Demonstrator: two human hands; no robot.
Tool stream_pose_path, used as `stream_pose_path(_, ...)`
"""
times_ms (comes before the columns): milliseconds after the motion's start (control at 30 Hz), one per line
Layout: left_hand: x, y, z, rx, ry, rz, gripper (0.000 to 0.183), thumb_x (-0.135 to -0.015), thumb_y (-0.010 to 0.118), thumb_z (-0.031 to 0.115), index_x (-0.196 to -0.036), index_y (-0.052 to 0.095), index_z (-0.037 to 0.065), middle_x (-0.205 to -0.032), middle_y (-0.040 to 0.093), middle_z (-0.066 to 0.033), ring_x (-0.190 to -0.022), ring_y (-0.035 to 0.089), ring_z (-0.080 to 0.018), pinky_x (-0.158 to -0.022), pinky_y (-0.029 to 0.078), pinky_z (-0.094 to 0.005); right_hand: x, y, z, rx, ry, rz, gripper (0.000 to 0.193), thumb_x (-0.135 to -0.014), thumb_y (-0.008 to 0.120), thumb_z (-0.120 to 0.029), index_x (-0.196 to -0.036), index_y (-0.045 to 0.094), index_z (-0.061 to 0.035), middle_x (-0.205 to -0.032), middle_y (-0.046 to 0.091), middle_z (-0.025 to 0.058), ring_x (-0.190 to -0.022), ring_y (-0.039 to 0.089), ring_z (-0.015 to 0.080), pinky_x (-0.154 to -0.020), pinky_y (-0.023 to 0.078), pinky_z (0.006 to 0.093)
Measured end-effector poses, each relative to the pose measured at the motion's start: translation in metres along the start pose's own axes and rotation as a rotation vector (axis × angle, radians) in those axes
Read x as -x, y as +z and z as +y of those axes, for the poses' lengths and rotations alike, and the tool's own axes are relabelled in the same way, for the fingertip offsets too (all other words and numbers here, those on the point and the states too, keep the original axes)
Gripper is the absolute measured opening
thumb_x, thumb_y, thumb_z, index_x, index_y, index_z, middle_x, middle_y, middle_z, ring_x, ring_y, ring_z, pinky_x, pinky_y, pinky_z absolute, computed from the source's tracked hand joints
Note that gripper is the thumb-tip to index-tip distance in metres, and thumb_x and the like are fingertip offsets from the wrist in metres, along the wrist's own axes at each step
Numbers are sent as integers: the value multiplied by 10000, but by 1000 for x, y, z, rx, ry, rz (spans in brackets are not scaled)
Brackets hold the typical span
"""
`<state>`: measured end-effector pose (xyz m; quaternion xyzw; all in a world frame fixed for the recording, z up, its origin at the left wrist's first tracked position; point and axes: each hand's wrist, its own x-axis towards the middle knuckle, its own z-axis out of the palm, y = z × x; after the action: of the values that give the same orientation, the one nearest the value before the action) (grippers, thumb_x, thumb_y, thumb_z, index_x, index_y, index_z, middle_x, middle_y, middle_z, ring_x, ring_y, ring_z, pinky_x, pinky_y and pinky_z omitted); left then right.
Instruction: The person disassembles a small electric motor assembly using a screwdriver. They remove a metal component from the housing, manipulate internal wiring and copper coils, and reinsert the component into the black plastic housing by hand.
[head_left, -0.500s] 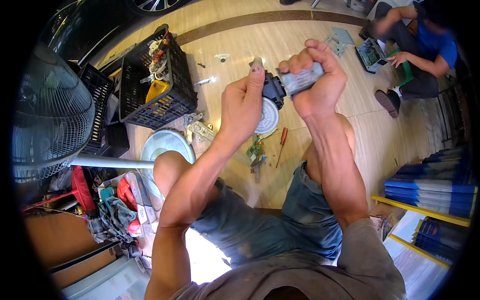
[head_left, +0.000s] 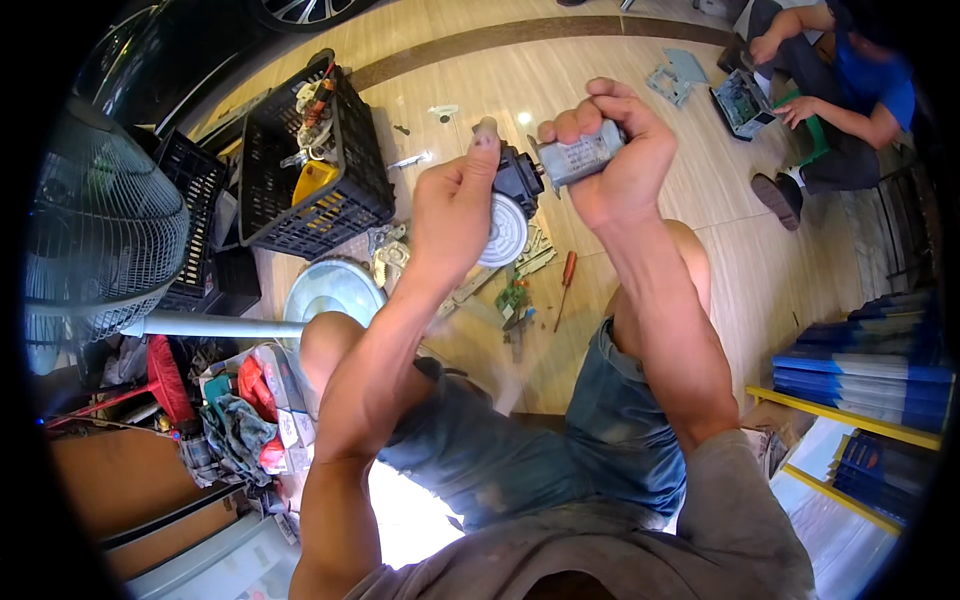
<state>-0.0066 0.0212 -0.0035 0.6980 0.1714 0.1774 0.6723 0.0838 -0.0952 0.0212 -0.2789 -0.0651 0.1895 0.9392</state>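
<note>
In front of me, my left hand (head_left: 447, 215) is closed around a black plastic gear housing (head_left: 518, 182), thumb up along its side. A round pale grey wheel (head_left: 506, 232) sits on the lower part of the housing. My right hand (head_left: 635, 165) wraps round a silver cylindrical motor (head_left: 582, 155) with a printed label. The motor's flanged end faces the housing, with a short shaft between them. Whether that shaft still sits inside the housing, I cannot tell. Below them on the floor lie a red-handled screwdriver (head_left: 567, 284) and a small green circuit board (head_left: 512, 300).
A black plastic crate (head_left: 320, 205) with parts stands left, near a standing fan (head_left: 105, 225) on a round base (head_left: 335, 285). Metal brackets (head_left: 392, 250) lie close by. At far right a person (head_left: 845, 90) handles a metal-cased unit (head_left: 742, 105). Blue stacks (head_left: 860, 375) fill the right-hand shelf.
Both hands have shifted a little to the left, carrying the housing and the motor. The motor has turned slightly, and its label shows more sharply.
</note>
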Motion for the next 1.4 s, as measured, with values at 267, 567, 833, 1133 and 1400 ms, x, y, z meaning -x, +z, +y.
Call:
stream_pose_path(267,3,4,24,-97,15,-55,609,-999,460,476,-647,624,7,-514,445,49,-486,370,-38,-433,288,-253,-7,-3,-18,-30,-47,-10,226,-796,465,-125,-989,464,-8,-609,468,81,-544,451,250,-648,449,457)
stream_pose_path(567,-3,1,13,-115,47,-53,649,-972,500,494,-564,556,-8,-467,445,3,-467,400,-71,-422,308,-294,-11,-10,-21,-66,-20,7,166,-799,513,-139,-925,501,-32,-576,435,43,-539,432,228,-663,437,432)
stream_pose_path(833,1,5,15,-283,82,12,664,-966,473,495,-582,566,-39,-463,473,-171,-439,493,-273,-470,393,-415,-17,-13,-18,99,33,98,196,-830,547,-120,-980,532,4,-565,387,19,-542,429,191,-672,448,396)
stream_pose_path(1133,13,1,42,-431,255,46,624,-966,494,454,-601,589,-42,-518,525,-238,-483,548,-396,-502,428,-466,-21,-8,-32,-114,152,104,182,-837,536,-35,-1000,507,41,-570,371,16,-530,423,151,-634,464,370)
stream_pose_path(1400,6,3,32,-361,220,56,625,-966,491,461,-605,599,-37,-481,496,-221,-461,543,-379,-478,411,-458,-28,-9,-27,-53,167,106,200,-840,531,-33,-1020,499,49,-561,374,21,-522,419,166,-638,458,380)
